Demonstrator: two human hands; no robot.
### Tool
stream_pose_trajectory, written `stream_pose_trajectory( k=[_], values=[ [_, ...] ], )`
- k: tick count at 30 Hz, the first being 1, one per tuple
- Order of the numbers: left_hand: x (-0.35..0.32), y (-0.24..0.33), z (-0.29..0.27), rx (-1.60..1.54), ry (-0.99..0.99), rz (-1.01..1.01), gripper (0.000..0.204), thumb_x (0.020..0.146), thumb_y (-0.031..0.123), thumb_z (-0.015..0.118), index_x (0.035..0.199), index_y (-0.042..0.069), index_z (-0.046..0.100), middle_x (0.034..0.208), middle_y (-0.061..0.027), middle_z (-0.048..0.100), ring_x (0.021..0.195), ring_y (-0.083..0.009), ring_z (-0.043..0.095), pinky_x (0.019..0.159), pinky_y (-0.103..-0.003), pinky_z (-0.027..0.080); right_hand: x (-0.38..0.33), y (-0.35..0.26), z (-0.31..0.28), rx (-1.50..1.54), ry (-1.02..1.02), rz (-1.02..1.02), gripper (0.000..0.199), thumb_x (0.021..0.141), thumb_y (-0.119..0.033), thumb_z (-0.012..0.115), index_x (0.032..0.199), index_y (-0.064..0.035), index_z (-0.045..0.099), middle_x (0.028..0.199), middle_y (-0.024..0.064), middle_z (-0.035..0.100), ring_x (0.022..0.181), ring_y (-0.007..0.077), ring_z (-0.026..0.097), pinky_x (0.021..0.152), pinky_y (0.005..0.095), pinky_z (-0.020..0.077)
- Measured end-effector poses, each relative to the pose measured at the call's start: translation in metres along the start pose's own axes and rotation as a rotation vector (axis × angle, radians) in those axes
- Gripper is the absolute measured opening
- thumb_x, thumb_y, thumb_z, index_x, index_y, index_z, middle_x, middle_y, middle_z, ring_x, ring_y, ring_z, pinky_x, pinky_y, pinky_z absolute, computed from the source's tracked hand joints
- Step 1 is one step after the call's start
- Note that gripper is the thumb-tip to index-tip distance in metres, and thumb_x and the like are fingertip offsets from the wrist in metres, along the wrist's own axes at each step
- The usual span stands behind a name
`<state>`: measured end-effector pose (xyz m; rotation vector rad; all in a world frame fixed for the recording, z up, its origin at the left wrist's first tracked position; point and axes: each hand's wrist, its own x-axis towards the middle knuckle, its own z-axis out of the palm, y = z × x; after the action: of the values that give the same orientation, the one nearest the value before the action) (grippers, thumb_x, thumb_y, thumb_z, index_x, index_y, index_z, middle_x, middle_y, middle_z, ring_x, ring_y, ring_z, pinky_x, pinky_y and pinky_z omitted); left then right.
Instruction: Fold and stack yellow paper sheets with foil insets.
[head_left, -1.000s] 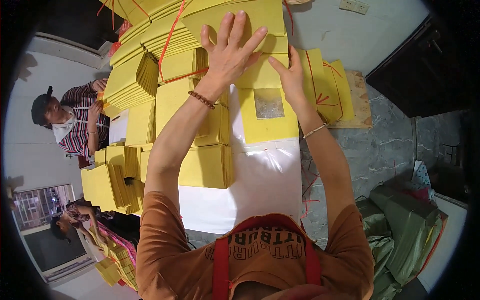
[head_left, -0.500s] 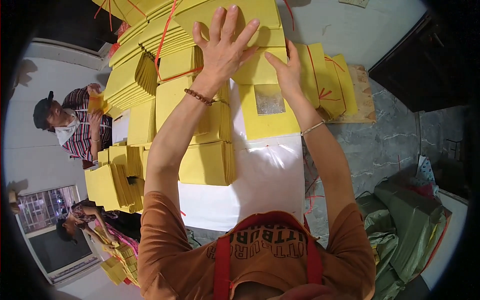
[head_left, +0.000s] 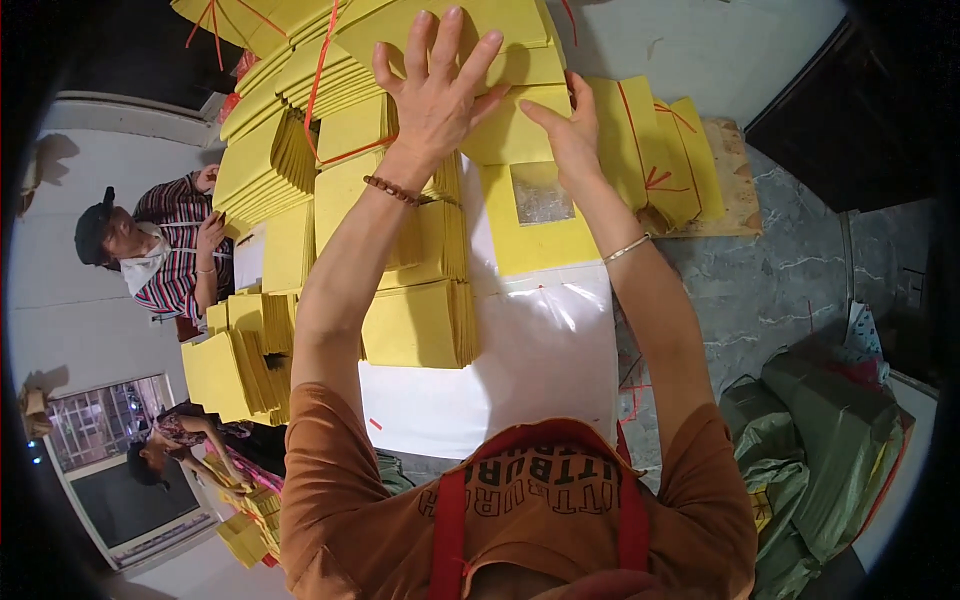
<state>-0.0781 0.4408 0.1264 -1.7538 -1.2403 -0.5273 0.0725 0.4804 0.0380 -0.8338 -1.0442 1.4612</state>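
My left hand (head_left: 435, 95) lies flat with fingers spread on a stack of yellow paper (head_left: 510, 65) at the far middle of the table. Close by on the right, my right hand (head_left: 567, 140) grips the stack's right edge, thumb on top and fingers around the side. Below the stack, nearer to me, shows a yellow sheet (head_left: 545, 245) bearing a silvery square (head_left: 543, 195). Several folded yellow paper bundles (head_left: 415, 325) stand to the left of my hands, partly behind my left forearm. A red string (head_left: 322, 85) runs across the far bundles.
White sheeting (head_left: 540, 350) covers the near table. Tied yellow bundles (head_left: 650, 150) lie on a wooden board (head_left: 735, 180) at right. A co-worker in a striped top (head_left: 180, 240) stands at left; another person (head_left: 190, 440) is farther back. Green sacks (head_left: 830, 440) lie on the floor at right.
Both hands stay on the yellow stack, nearly in place, while the view shifts slightly. The striped-top co-worker's hands have moved apart, and the yellow piece between them no longer shows there.
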Motion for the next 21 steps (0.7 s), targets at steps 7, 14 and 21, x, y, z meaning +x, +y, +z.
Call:
stream_pose_trajectory(
  k=[7, 14, 21],
  values=[
    [0.002, -0.002, -0.001, -0.002, -0.008, -0.012, 0.077, 0.066, 0.050, 0.073, 0.131, 0.024, 0.042, 0.142, -0.0086, 0.034, 0.133, -0.0281, 0.024, 0.104, -0.051, 0.004, -0.003, 0.005, 0.010, -0.257, 0.109, -0.019, 0.098, 0.060, -0.039, 0.079, 0.138, -0.0091, 0.026, 0.136, 0.0149, 0.033, 0.128, 0.0320, 0.029, 0.103, 0.0530, 0.0182],
    [0.003, -0.006, -0.002, -0.002, 0.012, -0.002, 0.078, 0.065, 0.050, 0.074, 0.131, 0.023, 0.042, 0.141, -0.0087, 0.035, 0.133, -0.0278, 0.025, 0.103, -0.052, 0.006, -0.012, -0.006, 0.015, -0.341, 0.127, -0.010, 0.096, 0.062, -0.038, 0.078, 0.137, -0.0095, 0.026, 0.136, 0.0146, 0.033, 0.127, 0.0330, 0.030, 0.103, 0.0520, 0.0177],
    [0.007, -0.007, -0.004, -0.021, 0.004, 0.005, 0.080, 0.065, 0.051, 0.074, 0.132, 0.023, 0.040, 0.140, -0.0077, 0.036, 0.133, -0.0275, 0.025, 0.102, -0.052, 0.007, -0.019, -0.015, 0.017, -0.376, 0.158, 0.030, 0.093, 0.063, -0.036, 0.077, 0.136, -0.0088, 0.028, 0.135, 0.0141, 0.035, 0.127, 0.0309, 0.030, 0.104, 0.0504, 0.0181]
  ],
)
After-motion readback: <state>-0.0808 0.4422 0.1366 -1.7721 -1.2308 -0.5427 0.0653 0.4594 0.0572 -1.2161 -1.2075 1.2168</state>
